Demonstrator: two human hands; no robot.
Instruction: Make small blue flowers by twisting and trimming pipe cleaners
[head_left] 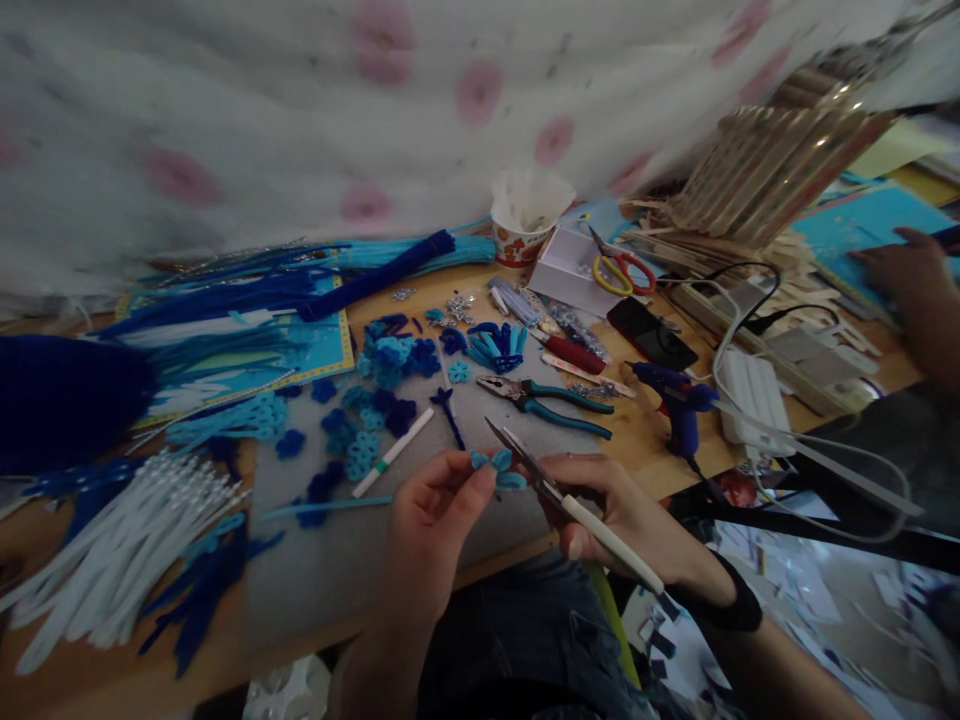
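- Pinch the fuzzy blue piece (496, 466) softly, and keep skin away from the scissors (611, 540) (they look pointy!).
- The left hand (435, 500) is nearly closed, thumb and finger squeezing the piece above the gray mat (315, 570).
- The right hand (637, 515) is partly curled, holding the scissors beside it.

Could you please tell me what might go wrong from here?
The white-handled scissors in the right hand point toward the left hand, so a slip might nick a finger or clip the light blue flower. The glue gun lies with its nozzle near the phone; if hot, it could perhaps mark it.
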